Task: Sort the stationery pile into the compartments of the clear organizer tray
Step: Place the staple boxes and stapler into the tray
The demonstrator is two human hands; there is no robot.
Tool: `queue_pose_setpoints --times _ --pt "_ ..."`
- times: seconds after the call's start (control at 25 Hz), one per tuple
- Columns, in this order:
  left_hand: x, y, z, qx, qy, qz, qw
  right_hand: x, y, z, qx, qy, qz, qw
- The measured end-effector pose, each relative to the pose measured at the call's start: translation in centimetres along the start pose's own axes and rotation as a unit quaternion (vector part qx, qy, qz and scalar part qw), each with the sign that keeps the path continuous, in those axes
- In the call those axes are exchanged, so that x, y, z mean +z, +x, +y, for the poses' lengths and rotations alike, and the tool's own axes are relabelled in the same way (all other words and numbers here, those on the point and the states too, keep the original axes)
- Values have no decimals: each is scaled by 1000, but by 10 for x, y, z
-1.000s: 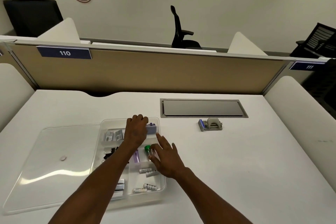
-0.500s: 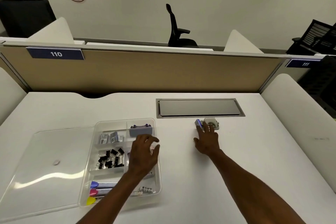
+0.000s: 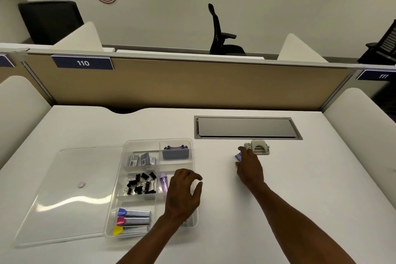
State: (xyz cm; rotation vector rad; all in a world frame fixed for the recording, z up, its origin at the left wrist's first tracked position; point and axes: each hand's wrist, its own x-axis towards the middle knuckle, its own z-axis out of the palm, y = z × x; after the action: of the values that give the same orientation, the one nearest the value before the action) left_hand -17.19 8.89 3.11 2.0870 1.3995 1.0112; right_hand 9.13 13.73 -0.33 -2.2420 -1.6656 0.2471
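The clear organizer tray point(image 3: 158, 140) lies left of centre on the white desk. Its compartments hold small staple boxes point(image 3: 141, 159), black binder clips point(image 3: 141, 183), a grey-purple block point(image 3: 175, 154), a purple tube point(image 3: 163, 182) and heart-tipped markers point(image 3: 132, 218). My left hand point(image 3: 184, 193) hovers over the tray's right side with its fingers spread, and it hides the compartments below it. To the right, my right hand point(image 3: 249, 167) has its fingers closed around a small purple object point(image 3: 238, 157) beside the grey hole punch point(image 3: 259, 148).
The tray's clear lid point(image 3: 64, 188) lies flat to the left of the tray. A grey cable hatch point(image 3: 246, 127) is set into the desk behind the punch. A tan divider panel point(image 3: 182, 85) closes off the back of the desk.
My right hand left the tray, reached right to the hole punch and closed on the purple object. My left hand drew back from the far compartment to the tray's right side.
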Motion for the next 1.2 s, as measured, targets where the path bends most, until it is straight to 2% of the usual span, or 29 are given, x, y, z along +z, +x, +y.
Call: queue_pose_setpoints --times 0.12,0.24,0.32,0.4,0.48,0.6,0.68,0.8,0.96,1.12,1.2 --pt "-6 -6 1 -17 -14 12 1000 1 8 3 80 26 -18 996" --pt "-12 -21 -1 -23 -24 31 999 4 8 -3 97 8 -32 995" --pt "-17 -30 -4 -30 -30 47 998 -2 -5 -25 101 133 -35 985" --pt "-24 -35 -12 -48 -12 63 997 -11 -23 -59 124 349 -68 926" --pt "-31 -44 -29 -67 57 65 994 -20 -38 -101 124 499 -98 852" --pt "-39 -60 -52 -99 149 35 983 -23 -44 -159 141 600 -175 768" --pt "-41 -66 -56 -98 191 7 977 -16 -41 -195 154 607 -235 743" --pt "-43 -67 -52 -104 202 -22 974 3 -36 -243 166 584 -279 744" --pt "-46 -67 -50 -122 196 -36 972 21 -34 -278 198 555 -266 763" --pt "-48 -66 -48 -116 193 -27 974 28 -39 -260 169 530 -238 796" --pt "-49 -66 -50 -108 196 -31 974 24 -43 -236 158 509 -184 826"
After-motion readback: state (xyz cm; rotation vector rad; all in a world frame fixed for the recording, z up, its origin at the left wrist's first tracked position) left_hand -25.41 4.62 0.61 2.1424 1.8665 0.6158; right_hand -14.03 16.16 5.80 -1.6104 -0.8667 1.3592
